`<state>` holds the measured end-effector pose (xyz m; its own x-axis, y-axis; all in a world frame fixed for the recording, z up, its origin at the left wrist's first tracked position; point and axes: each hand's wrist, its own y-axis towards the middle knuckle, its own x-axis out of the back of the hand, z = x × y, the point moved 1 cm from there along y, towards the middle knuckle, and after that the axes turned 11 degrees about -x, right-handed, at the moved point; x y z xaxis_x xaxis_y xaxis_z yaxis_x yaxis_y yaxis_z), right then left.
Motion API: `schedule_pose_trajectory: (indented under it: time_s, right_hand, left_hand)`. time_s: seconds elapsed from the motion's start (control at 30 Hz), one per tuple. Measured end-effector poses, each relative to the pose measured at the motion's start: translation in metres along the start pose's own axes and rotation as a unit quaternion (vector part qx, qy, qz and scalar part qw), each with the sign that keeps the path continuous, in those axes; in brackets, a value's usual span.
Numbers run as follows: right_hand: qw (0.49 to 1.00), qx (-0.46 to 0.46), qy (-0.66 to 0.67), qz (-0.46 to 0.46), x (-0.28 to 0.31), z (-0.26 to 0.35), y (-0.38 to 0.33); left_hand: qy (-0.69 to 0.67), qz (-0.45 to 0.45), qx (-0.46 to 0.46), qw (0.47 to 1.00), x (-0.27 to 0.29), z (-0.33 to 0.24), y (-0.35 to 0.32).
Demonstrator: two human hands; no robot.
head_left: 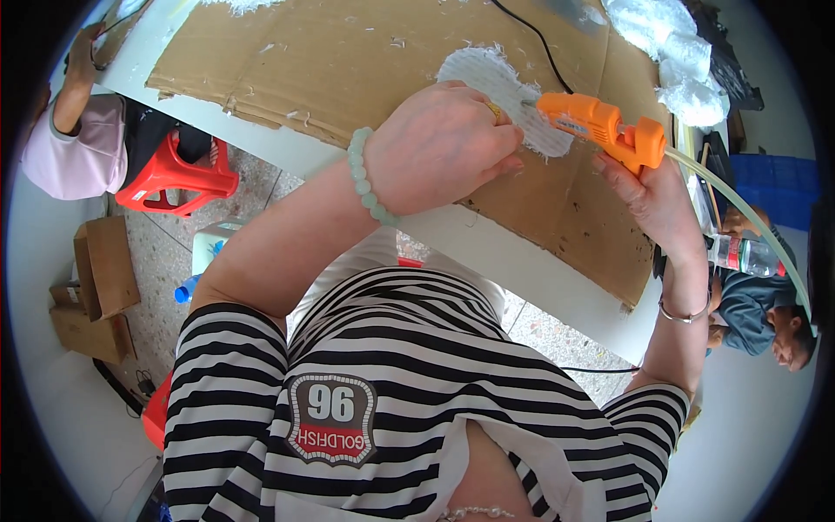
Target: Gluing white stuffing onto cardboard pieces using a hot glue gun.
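My right hand is wrapped round the handle of an orange hot glue gun. The gun's nozzle points left, over a white ribbed, sole-shaped piece with frayed edges. A long pale glue stick curves out of the gun's back end. Across the near left part of the white piece lies my left hand, fingers curled and thumb against the forefinger. Whatever those fingertips pinch is hidden from view. The white piece rests on a brown cardboard sheet.
White fibre scraps litter the cardboard, which covers a white table. A black cord runs from the far edge to the gun. Clear plastic bags and a plastic bottle are at right. Other people sit left and right; a red stool stands left.
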<state>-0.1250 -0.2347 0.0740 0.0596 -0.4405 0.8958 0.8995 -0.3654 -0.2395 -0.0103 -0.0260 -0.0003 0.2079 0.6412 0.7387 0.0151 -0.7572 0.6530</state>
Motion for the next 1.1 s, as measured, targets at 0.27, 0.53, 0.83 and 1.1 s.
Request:
schedule_pose_trajectory:
  time_s: [0.27,0.53,0.83,1.1]
  right_hand:
    - [0.999,0.037,0.037,-0.008,-0.007,0.015,0.010]
    - [0.999,0.029,0.028,-0.002,-0.011,0.016,0.022]
    - [0.999,0.034,0.042,0.001,-0.009,0.013,0.015]
    - [0.999,0.037,0.022,-0.012,-0.007,0.009,0.011]
  left_hand:
    - [-0.003,-0.007,0.001,1.000,-0.001,-0.001,0.001]
    - [0.005,-0.002,0.000,1.000,0.000,-0.002,0.001]
    - [0.007,0.003,-0.002,1.000,0.001,-0.003,0.001]
    - [0.010,0.007,-0.001,1.000,0.000,-0.002,0.000]
